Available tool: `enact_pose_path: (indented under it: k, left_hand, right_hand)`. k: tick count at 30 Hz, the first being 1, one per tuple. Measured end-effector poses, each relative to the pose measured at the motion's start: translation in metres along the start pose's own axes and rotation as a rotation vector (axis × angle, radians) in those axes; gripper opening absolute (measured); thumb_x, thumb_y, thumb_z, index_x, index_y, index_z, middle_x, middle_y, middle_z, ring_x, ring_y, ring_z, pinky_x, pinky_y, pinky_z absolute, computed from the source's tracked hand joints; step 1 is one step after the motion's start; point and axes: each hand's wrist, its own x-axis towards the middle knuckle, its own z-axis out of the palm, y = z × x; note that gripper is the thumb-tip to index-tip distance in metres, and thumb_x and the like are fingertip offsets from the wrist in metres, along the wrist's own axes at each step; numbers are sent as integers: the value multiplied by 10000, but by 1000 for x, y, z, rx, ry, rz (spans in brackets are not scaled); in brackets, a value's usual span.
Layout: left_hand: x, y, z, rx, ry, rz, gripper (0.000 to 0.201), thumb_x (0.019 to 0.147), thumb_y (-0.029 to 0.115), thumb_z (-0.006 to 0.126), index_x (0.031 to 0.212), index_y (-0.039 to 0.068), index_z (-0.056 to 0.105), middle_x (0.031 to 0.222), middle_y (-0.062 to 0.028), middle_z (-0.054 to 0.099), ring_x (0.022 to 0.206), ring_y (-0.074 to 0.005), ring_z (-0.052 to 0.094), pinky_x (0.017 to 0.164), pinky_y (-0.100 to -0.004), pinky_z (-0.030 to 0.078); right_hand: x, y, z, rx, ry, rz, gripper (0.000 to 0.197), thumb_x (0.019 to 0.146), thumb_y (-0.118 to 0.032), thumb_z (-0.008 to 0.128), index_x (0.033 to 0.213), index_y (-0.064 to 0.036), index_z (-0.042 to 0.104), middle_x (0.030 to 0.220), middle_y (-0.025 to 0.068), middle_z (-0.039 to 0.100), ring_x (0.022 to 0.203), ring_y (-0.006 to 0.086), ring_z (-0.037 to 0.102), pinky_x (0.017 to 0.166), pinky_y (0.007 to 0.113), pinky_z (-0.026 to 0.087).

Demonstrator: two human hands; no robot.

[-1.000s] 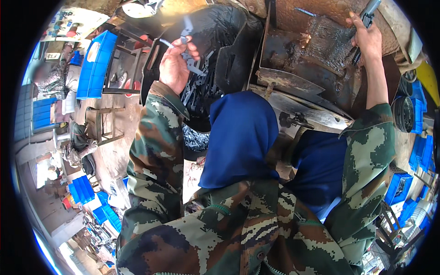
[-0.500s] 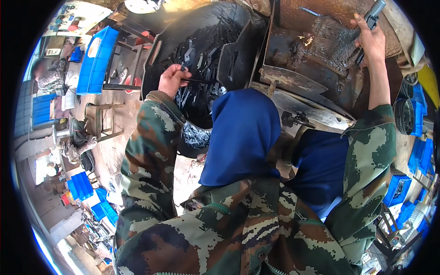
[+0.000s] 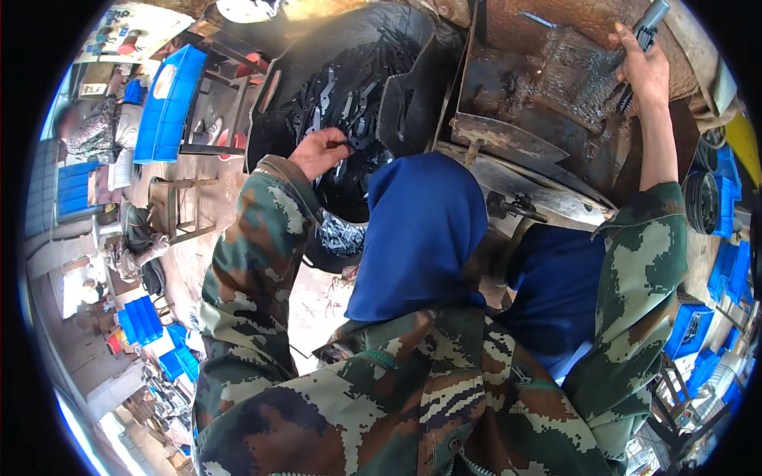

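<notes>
My left hand (image 3: 321,153) reaches over a black bin (image 3: 274,111) with a scooped-out side. Its thumb and fingers are pinched together at the near side of the heap of flat dark metal pieces (image 3: 367,107); what sits between the fingertips is too small and dark to tell. At the upper right, my right hand (image 3: 647,71) is wrapped round a grey metal handle (image 3: 652,14) with a rounded end. That handle stands over a wet, dark metal tray (image 3: 496,75), and its lower part is hidden by the hand.
Bright metal scraps (image 3: 341,236) fill a container below the bin. Blue cloth (image 3: 417,238) covers my knees between bin and tray. A stack of blue crates (image 3: 168,103) and a wooden stool (image 3: 184,208) stand to the left, where a person (image 3: 87,135) sits.
My left hand has moved down and right, and the thin dark piece that stuck out of its fingers is no longer visible. My right hand stays on the handle.
</notes>
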Motion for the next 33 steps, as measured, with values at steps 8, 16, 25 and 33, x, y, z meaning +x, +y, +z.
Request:
enact_pose_path:
  k: [8, 16, 25, 33]
  left_hand:
    - [-21, 55, -30, -289, 50, -167, 106, 914, 210, 702, 942, 109, 684, 596, 106, 461, 445, 9, 331, 397, -195, 221]
    - [-26, 77, -44, -539, 236, 8, 195, 919, 209, 696, 1031, 51, 679, 590, 104, 433, 435, 5, 283, 397, -205, 174]
    - [-15, 181, 6, -650, 7, 500, 261, 996, 143, 482, 1158, -18, 609, 642, -22, 536, 442, -55, 362, 411, -208, 280]
    - [39, 310, 87, -825, -173, 532, 205, 926, 68, 435, 1118, 24, 496, 751, -48, 485, 484, -91, 363, 453, -243, 309]
  right_hand:
    - [-3, -3, 0, -18, 7, -13, 328, 933, -333, 636, 1048, -27, 661, 975, 33, 735, 489, 81, 464, 516, 259, 450]
    - [-8, -17, 1, -117, 29, -10, 351, 928, -361, 642, 1047, -31, 654, 962, 12, 739, 475, 82, 477, 520, 264, 450]
    - [-6, -8, 11, 9, 78, -44, 386, 875, -346, 710, 1029, -8, 603, 806, 56, 718, 407, 131, 522, 429, 294, 445]
    - [-6, -1, 8, -40, 130, -49, 350, 866, -321, 709, 994, -8, 618, 760, 162, 687, 681, 301, 689, 663, 419, 543]
